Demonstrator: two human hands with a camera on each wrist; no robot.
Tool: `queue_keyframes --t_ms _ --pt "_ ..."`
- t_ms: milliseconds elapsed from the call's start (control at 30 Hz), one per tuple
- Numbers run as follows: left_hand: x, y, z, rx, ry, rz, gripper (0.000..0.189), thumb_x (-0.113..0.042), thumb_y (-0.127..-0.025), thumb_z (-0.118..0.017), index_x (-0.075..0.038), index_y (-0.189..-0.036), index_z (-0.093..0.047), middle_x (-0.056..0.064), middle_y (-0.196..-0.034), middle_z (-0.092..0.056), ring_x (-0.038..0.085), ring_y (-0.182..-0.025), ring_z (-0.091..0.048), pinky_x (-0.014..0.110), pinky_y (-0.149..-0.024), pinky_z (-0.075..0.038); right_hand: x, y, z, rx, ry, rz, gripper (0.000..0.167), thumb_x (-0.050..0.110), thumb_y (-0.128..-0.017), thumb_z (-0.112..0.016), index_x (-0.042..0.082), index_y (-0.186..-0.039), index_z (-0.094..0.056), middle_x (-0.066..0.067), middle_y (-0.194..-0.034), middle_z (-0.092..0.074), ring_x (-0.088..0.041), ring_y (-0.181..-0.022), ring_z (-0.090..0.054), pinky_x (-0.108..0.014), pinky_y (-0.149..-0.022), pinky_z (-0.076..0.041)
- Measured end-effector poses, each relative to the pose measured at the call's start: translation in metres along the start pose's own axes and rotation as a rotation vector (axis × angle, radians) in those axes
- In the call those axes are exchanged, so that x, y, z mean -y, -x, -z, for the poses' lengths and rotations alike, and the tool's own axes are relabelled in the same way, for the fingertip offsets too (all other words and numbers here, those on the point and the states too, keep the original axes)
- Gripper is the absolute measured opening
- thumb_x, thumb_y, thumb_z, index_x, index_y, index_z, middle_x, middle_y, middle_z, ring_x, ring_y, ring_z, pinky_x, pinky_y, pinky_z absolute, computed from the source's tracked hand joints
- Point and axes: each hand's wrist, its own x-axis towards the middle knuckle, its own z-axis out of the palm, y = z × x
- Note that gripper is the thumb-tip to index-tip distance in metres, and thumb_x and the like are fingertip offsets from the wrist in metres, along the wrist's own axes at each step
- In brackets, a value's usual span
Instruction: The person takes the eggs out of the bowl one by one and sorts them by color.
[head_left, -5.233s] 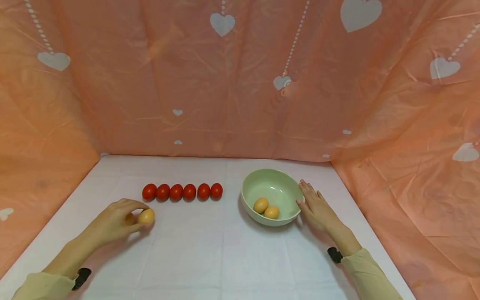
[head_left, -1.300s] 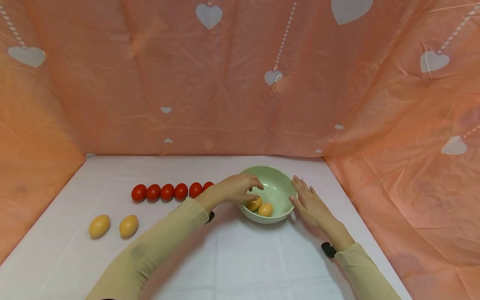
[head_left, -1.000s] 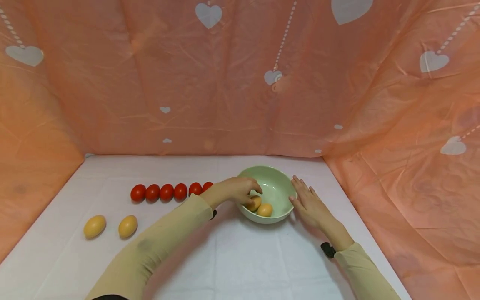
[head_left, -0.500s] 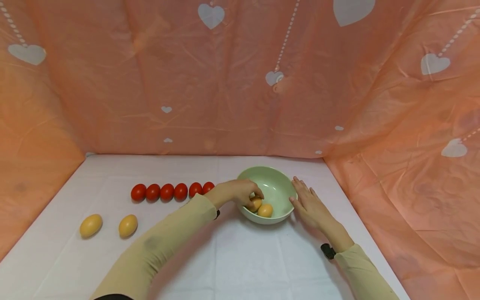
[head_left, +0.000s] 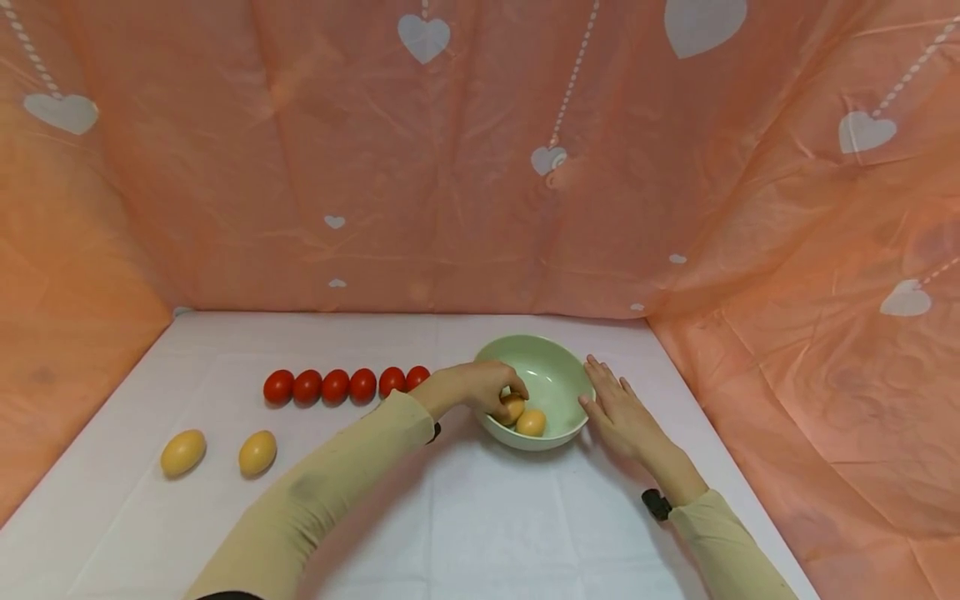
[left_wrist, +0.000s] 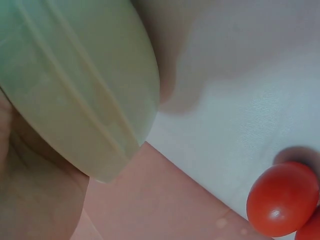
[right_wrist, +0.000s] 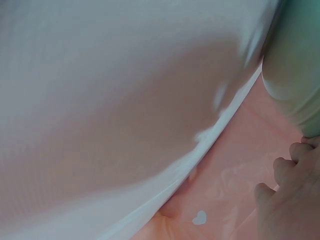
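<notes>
My left hand [head_left: 487,387] reaches over the near-left rim of the light green bowl [head_left: 551,379]. Its thumb and fingers are curled round a yellow egg [head_left: 513,408] inside, partly hidden by them. A second yellow egg [head_left: 531,422] lies right beside that one in the bowl. At the bowl's right side, my right hand [head_left: 626,417] rests with fairly straight fingers along the outer wall. The left wrist view has the bowl's outside [left_wrist: 100,90] close up; the right wrist view has the bowl's wall [right_wrist: 295,75] near the right fingers [right_wrist: 285,170].
Two more yellow eggs, a left one [head_left: 183,453] and a right one [head_left: 257,453], lie on the white cloth left of my arm. Behind them runs a row of several red oval tomatoes [head_left: 335,387], its right end near my left wrist. Orange curtains [head_left: 450,208] enclose the table.
My left hand has left the yellow eggs at the left and come to the bowl, its fingers closing round an egg there. The leftmost egg rolled slightly left. The right hand stays at the bowl.
</notes>
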Motion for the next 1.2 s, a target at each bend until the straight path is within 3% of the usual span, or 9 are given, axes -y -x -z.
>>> queue_keyframes --t_ms 267,433,667,967,1200 --pt "0.002 0.005 -0.003 -0.092 -0.012 -0.019 0.043 -0.014 -0.089 -0.08 -0.009 -0.131 -0.072 0.004 -0.115 -0.068 0.016 -0.098 -0.059 0.028 -0.091 -0.05 0.0 0.002 -0.001 0.0 -0.004 -0.003 0.063 0.032 -0.113 -0.042 -0.004 -0.162 -0.025 -0.018 -0.17 -0.022 -0.043 -0.156 -0.021 -0.066 -0.123 -0.015" --pt "0.005 0.006 -0.006 -0.167 -0.024 -0.067 0.044 -0.013 -0.091 -0.077 -0.008 -0.134 -0.069 0.006 -0.118 -0.066 0.016 -0.095 -0.06 0.027 -0.086 -0.052 0.001 0.002 -0.001 0.0 -0.004 -0.006 0.063 0.032 -0.113 -0.042 -0.003 -0.162 -0.025 -0.018 -0.17 -0.022 -0.042 -0.156 -0.021 -0.066 -0.123 -0.015" --pt "0.003 0.013 -0.008 -0.279 -0.007 -0.075 0.048 -0.018 -0.093 -0.076 -0.01 -0.139 -0.066 0.005 -0.128 -0.064 0.017 -0.102 -0.061 0.032 -0.092 -0.052 0.002 0.001 0.0 -0.006 -0.005 -0.004 0.063 0.032 -0.113 -0.043 -0.004 -0.162 -0.026 -0.018 -0.17 -0.023 -0.043 -0.155 -0.022 -0.066 -0.123 -0.015" --pt "0.0 0.027 -0.011 -0.426 0.102 -0.079 0.05 -0.021 -0.092 -0.077 -0.011 -0.139 -0.065 0.004 -0.136 -0.06 0.018 -0.121 -0.058 0.036 -0.106 -0.05 0.002 0.001 0.001 -0.022 -0.01 0.009 0.062 0.031 -0.112 -0.044 -0.005 -0.161 -0.027 -0.019 -0.17 -0.024 -0.045 -0.155 -0.023 -0.067 -0.122 -0.015" --pt "-0.001 0.039 -0.014 -0.523 0.172 -0.099 0.05 -0.019 -0.091 -0.076 -0.01 -0.139 -0.063 0.005 -0.14 -0.057 0.019 -0.12 -0.06 0.038 -0.106 -0.051 0.001 0.001 0.0 -0.008 -0.007 0.001 0.063 0.031 -0.112 -0.044 -0.004 -0.161 -0.027 -0.019 -0.17 -0.023 -0.045 -0.155 -0.022 -0.066 -0.123 -0.015"
